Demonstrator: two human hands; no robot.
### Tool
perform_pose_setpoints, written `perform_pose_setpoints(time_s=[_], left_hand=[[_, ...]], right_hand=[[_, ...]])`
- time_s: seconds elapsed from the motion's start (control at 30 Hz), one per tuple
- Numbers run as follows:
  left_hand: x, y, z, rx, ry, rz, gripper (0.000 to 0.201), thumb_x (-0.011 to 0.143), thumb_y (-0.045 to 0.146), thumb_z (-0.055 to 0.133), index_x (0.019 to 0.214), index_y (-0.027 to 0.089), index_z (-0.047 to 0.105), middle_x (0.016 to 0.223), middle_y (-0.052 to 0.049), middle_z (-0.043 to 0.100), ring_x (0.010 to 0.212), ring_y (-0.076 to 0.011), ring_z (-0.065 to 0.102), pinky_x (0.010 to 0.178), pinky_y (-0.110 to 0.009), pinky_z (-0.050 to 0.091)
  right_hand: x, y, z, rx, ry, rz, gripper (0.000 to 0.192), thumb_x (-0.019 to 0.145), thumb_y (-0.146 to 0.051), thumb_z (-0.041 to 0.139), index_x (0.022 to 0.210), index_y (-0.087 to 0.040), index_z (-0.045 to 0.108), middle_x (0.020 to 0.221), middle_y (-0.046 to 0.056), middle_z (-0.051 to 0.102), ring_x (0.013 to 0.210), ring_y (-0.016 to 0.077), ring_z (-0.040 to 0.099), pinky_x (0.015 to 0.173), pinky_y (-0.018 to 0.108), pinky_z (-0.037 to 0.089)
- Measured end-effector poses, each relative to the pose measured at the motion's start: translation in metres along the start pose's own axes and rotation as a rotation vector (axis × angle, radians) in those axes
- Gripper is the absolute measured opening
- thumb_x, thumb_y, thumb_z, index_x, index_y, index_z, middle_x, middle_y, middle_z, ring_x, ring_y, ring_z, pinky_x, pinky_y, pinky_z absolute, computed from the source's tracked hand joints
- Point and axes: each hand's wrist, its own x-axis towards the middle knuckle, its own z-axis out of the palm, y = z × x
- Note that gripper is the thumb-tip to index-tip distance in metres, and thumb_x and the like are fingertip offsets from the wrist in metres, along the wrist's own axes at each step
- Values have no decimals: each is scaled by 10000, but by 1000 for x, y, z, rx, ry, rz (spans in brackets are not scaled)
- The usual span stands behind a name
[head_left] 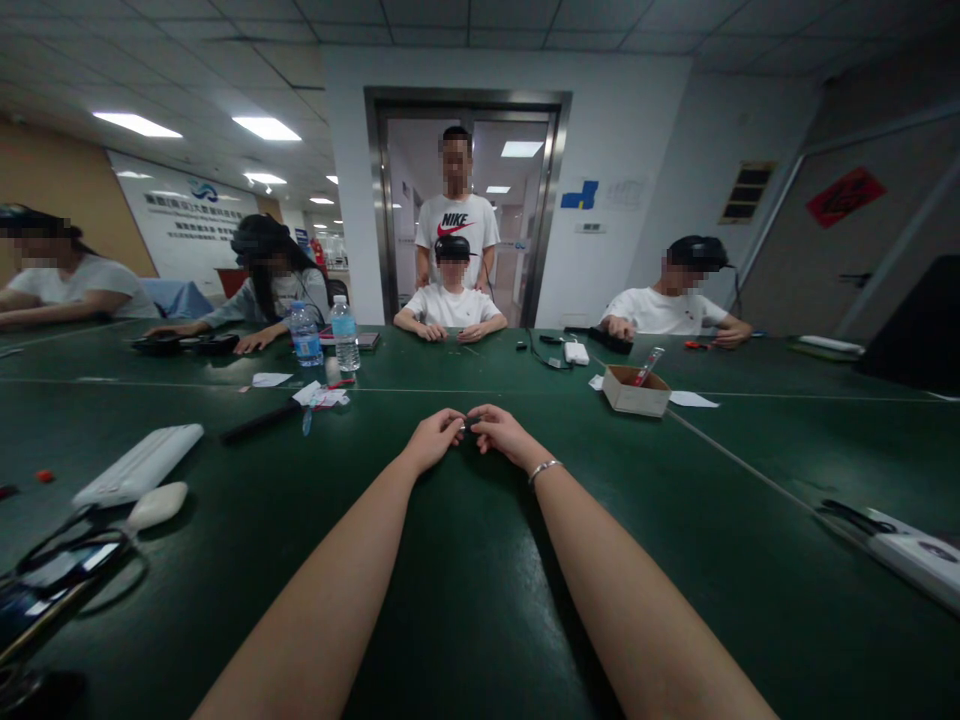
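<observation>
Big green surface fills the view, several tables pushed together, seams running across. Other people sit along the far edge and the left side, one stands in the doorway behind; their hands are well apart from mine and all busy on their own bits.

On my left: a white oblong case, a pale rounded thing just beside it, and a tangle of dark cable and gear at the near-left corner. Mid-left, further out: two water bottles standing upright, with scraps of paper and a dark stick-like tool near them. Right of centre: an open cardboard box with a red-handled tool leaning in it, a paper slip next to it. Far right, near edge: a white board or tray with a dark cable on it.

My own arms run straight out, forearms resting on the surface. Left hand and right hand meet at the middle, fingertips touching. Both are pinched closed on a small dark part held between them, low over the surface or on it; I can't tell which. Bracelet on the right wrist.

My read: this is fine fingertip work on that part, mid-manipulation, either joining or separating two tiny pieces. Too small and too shadowed to say which, or what it is.

Next move, as I judge it, needs a steady two-handed pinch, small twist or pull, wrists planted. Main risk is the part slipping out and vanishing against the dark green.
</observation>
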Motion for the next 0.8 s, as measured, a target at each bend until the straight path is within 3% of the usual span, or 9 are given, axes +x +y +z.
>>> perform_pose_setpoints(time_s=[0.2, 0.43, 0.63, 0.8], left_hand=[[-3, 5, -1, 77, 30, 41, 262, 794, 262, 548, 1041, 181, 580, 994, -63, 602, 672, -113, 590, 675, -264, 480], [-3, 4, -1, 35, 14, 3, 262, 828, 303, 500, 1043, 175, 575, 833, -38, 616, 652, -122, 587, 633, -254, 472], [-4, 6, -1, 111, 35, 52, 297, 794, 295, 560, 1070, 186, 574, 968, -59, 612, 665, -117, 587, 650, -256, 477], [-4, 5, -1, 68, 31, 44, 283, 804, 293, 542, 1063, 183, 568, 887, -41, 612, 645, -117, 586, 622, -245, 471]], right_hand=[[-1, 0, 0, 32, 7, -1, 224, 727, -44, 559, 926, -145, 538, 577, -47, 544, 398, 74, 524, 350, 154, 467], [-1, -1, 0, 21, -4, 0, 215, 735, -38, 548, 922, -142, 528, 591, -42, 551, 404, 68, 522, 354, 147, 466], [-1, -1, 0, 21, 7, -1, 226, 735, -36, 548, 934, -141, 528, 572, -46, 544, 404, 71, 521, 358, 148, 467], [-1, 0, 0, 31, -2, -2, 229, 726, -43, 555, 927, -148, 527, 582, -48, 542, 400, 73, 521, 358, 155, 467]])
